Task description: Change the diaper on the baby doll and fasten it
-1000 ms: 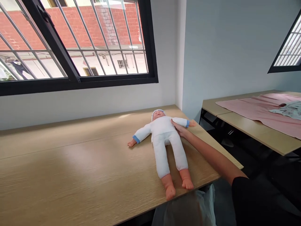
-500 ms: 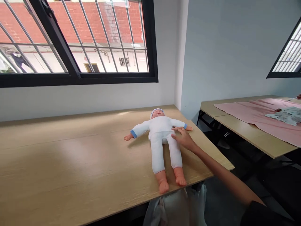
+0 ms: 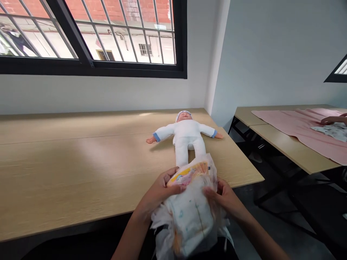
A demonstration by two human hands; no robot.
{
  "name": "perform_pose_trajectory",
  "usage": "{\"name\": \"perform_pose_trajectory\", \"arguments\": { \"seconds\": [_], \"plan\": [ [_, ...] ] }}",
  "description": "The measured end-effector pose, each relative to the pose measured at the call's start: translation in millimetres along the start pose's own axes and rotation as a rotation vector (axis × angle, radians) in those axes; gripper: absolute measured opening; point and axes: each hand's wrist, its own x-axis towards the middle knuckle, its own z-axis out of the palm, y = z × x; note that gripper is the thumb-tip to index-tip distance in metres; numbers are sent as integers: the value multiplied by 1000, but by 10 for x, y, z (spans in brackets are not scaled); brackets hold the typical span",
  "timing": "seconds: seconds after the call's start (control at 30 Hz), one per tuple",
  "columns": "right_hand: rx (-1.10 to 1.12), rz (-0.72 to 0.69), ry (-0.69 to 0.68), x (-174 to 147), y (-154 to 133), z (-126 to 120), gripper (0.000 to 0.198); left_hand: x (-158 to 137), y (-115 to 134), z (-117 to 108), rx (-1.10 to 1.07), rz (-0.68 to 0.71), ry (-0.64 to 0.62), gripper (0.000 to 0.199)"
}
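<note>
Both my hands grip a diaper (image 3: 191, 213) in front of the table edge, above my lap. It is white with small blue prints, brownish marks and a yellow-and-pink printed band along its top; thin translucent material surrounds it. My left hand (image 3: 164, 186) is closed on its left edge, thumb over the band. My right hand (image 3: 223, 196) pinches the right side, slightly blurred. Just beyond lies a baby doll (image 3: 187, 131) on its back, arms spread, in white clothes with blue cuffs and a white cap. The diaper hides the doll's lower legs and feet.
The doll rests near the right end of a wooden table (image 3: 81, 169) against the wall below a barred window (image 3: 124, 32). To the right, another table (image 3: 287, 144) bears a pink cloth (image 3: 292, 126) and a patterned white cloth (image 3: 332, 130), touched by another person's hand (image 3: 334, 119).
My right hand has left the doll's hip and come back toward me. Both hands now hold the diaper, raised from below the table edge. The view has tilted down.
</note>
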Motion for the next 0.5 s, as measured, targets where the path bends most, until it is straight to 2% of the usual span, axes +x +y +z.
{"name": "perform_pose_trajectory", "arguments": {
  "seconds": [0.07,0.17,0.3,0.4,0.5],
  "plan": [
    [7,-9,90,108,54,12,48,100,28,13,-6,10,11,36],
    [-27,-54,155,198,85,2,43,162,-17,-44,8,39,34,33],
    [-28,-110,222,203,123,-46,38,159,-25,-98,-22,121,108,38],
    [44,-107,269,168,143,-55,41,137,-12,-39,-125,194,207,46],
    [122,-87,361,112,131,-22,46,100,-80,73,-241,109,187,48]
  ]
}}
